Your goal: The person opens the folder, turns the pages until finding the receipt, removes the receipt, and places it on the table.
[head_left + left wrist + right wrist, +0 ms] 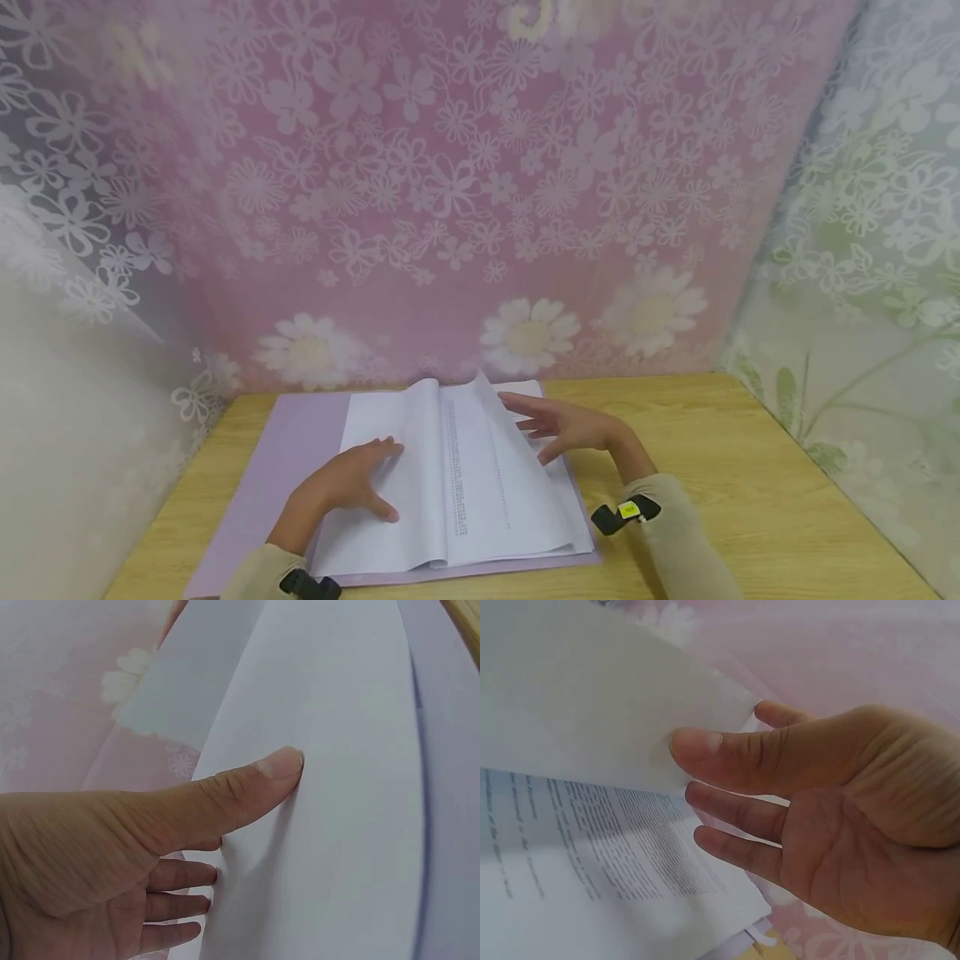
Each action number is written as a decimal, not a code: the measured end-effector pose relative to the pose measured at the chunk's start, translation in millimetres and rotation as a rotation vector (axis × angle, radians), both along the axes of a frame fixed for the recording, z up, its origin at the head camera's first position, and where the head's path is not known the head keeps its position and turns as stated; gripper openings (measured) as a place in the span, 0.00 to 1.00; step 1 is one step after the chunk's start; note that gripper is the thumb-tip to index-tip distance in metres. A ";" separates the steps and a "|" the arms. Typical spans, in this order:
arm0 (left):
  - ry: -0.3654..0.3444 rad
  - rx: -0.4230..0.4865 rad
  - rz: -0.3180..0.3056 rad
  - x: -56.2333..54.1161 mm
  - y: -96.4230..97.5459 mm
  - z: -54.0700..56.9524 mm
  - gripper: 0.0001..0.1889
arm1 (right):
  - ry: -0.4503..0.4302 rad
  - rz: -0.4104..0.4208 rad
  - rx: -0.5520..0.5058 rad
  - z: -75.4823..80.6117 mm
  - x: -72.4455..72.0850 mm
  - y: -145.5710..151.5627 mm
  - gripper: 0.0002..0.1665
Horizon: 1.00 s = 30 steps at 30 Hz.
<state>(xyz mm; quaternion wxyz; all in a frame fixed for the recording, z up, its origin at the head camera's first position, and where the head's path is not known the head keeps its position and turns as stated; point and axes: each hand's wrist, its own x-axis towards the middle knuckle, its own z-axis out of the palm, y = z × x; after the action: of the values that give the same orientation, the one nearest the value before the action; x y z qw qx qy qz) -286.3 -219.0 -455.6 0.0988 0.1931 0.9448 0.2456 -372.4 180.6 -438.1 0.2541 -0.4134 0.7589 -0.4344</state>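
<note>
A thick stack of printed paper (471, 500) lies spread on a lilac folder (266, 483). Its turned left-hand pages bulge along the middle, and one loose page (513, 467) stands partly raised on the right. My left hand (351, 483) rests over the blank left-hand pages with thumb and fingers spread; in the left wrist view the thumb lies against white paper (345, 787). At the raised page's edge is my right hand (573, 427), fingers extended. In the right wrist view its thumb (705, 746) overlaps that page, and printed lines show below.
The folder lies on a wood-grain table (675, 442) against a pink flowered backdrop (450, 208). Pale floral panels (885, 333) stand at the sides. A black wrist strap (626, 514) sits on each sleeve.
</note>
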 end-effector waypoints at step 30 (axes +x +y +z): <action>-0.016 0.022 0.020 3.3 -0.6 8.3 0.54 | 0.279 -0.009 0.154 4.0 27.4 -55.3 0.59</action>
<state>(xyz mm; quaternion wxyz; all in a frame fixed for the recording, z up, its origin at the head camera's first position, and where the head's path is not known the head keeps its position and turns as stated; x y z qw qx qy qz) -283.0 -219.6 -447.3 0.1018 0.1827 0.9431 0.2585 -345.0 125.4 -434.1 0.1752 -0.4458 0.8196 -0.3143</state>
